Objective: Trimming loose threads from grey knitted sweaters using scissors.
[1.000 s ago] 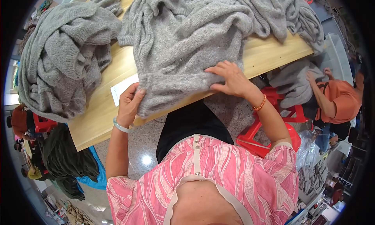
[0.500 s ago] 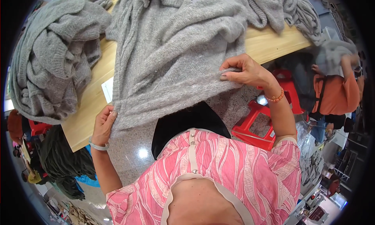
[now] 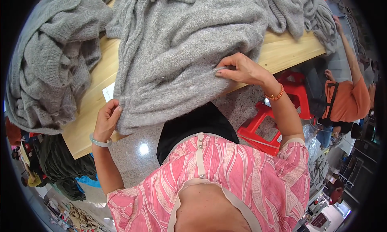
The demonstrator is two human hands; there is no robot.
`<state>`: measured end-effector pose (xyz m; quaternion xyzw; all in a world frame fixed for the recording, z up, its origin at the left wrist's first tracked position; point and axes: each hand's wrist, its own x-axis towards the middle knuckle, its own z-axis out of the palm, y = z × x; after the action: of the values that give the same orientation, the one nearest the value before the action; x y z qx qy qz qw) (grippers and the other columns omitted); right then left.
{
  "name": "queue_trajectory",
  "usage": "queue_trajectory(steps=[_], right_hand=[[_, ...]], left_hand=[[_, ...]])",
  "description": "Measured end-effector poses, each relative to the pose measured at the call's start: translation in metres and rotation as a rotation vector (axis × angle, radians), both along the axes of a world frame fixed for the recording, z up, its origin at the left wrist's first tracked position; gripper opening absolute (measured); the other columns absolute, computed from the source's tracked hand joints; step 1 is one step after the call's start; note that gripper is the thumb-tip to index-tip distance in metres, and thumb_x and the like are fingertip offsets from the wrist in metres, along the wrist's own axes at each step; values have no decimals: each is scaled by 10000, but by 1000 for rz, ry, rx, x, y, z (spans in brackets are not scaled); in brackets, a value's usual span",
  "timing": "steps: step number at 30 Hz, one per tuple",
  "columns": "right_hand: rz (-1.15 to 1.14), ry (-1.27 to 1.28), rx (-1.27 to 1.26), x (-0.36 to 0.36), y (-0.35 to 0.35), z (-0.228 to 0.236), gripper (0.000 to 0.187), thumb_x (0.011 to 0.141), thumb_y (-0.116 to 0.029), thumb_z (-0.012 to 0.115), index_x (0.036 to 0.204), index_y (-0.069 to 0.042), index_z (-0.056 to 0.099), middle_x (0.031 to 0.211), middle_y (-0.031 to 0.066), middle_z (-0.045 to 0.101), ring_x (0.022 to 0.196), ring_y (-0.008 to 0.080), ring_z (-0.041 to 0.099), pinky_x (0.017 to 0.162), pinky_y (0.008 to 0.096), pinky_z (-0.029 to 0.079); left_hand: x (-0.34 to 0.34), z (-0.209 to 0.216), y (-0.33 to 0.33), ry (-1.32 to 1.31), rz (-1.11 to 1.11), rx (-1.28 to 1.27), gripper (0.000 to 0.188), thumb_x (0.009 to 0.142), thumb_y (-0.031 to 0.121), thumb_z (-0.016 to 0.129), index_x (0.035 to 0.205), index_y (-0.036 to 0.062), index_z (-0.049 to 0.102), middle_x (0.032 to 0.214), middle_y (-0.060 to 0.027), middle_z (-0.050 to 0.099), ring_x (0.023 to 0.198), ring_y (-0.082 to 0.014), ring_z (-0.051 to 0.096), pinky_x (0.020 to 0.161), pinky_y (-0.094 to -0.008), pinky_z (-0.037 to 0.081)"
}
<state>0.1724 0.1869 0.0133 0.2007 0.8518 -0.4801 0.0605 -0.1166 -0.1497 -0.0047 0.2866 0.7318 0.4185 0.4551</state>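
Observation:
A grey knitted garment [image 3: 189, 50] lies spread over the wooden table [image 3: 288, 50], its near edge hanging past the table's front. At the left end of that edge my left hand [image 3: 108, 118] pinches the knit between thumb and fingers. Farther right, my right hand [image 3: 242, 71] grips the same edge with thumb and forefinger, the other fingers curled. Between my hands the fabric sags in loose folds. A small white paper [image 3: 108, 92] lies on the table beside the garment's left side, near my left hand, partly covered by the knit.
A heap of grey knitwear [image 3: 52, 67] fills the table's left side; more grey knits [image 3: 282, 14] lie at the far right. Red plastic stools [image 3: 260, 129] stand below the right edge. A person in orange [image 3: 347, 99] is at the right. Dark green fabric [image 3: 64, 163] is piled at lower left.
My right hand has slid left and slightly up with its grip on the edge, and the knit between my hands has slackened. The person in orange has stretched an arm upward.

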Motion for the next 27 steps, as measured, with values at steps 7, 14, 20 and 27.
queue_trajectory(steps=[7,14,20,27], right_hand=[[-56,193,-88,-13,-1,35,156,849,-68,621,976,16,657,848,65,675,740,128,618,673,260,491],[-24,371,183,-95,58,34,215,913,-92,546,1088,-3,634,919,14,653,825,60,580,724,206,474],[-36,184,361,-110,88,-3,413,809,-240,617,1153,-13,597,1020,207,646,947,329,618,823,376,484],[-23,98,402,-115,78,4,409,834,-255,600,1165,-16,589,1068,203,632,985,336,601,831,379,480]], left_hand=[[-38,-6,68,323,160,137,298,904,198,611,1106,-19,586,926,-38,629,816,-104,580,734,-228,464],[-116,-57,206,1172,161,38,609,835,296,666,1299,-33,447,1257,-227,523,1174,-331,495,989,-381,389],[-163,-66,227,1084,165,-30,627,786,246,725,1282,-41,470,1240,-200,558,1135,-294,550,948,-365,431],[-165,-26,189,70,411,165,497,754,156,764,1200,37,580,1023,-21,655,910,-107,599,789,-270,470]])
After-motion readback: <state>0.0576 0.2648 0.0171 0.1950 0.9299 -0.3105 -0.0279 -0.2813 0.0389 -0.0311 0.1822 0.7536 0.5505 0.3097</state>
